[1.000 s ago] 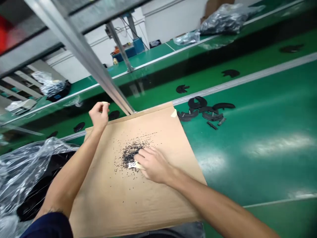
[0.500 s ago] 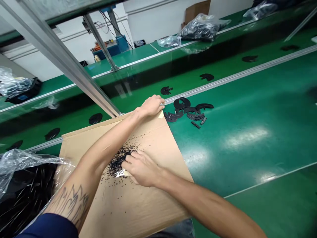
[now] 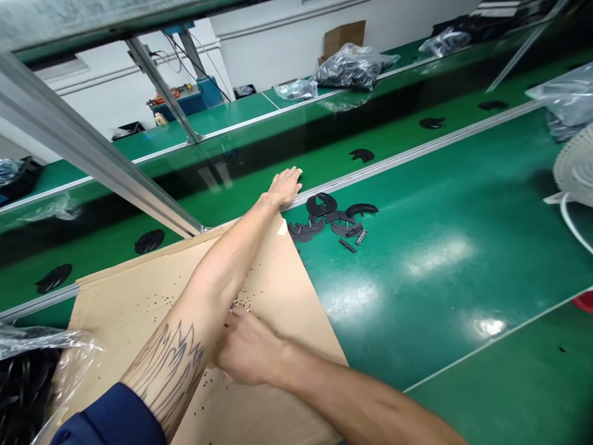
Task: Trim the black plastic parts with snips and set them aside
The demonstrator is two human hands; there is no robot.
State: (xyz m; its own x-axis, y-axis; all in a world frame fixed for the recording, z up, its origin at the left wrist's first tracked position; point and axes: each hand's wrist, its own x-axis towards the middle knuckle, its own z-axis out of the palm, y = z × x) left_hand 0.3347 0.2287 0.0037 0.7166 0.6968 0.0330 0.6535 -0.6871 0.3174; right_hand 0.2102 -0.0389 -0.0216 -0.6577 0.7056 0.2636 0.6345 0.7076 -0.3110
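Perhaps a hurried stroke flicks black granules (image 3: 238,303) off the cardboard sheet (image 3: 296,309); right hand (image 3: 248,349) curled, grip unclear; left hand (image 3: 286,186) open.

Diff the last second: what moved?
The left hand slid right along the cardboard's far edge and now rests past it, by the belt rail. The right hand shifted nearer. The black granule heap no longer shows, only scattered granules; the left forearm may hide some. The black parts stayed put.
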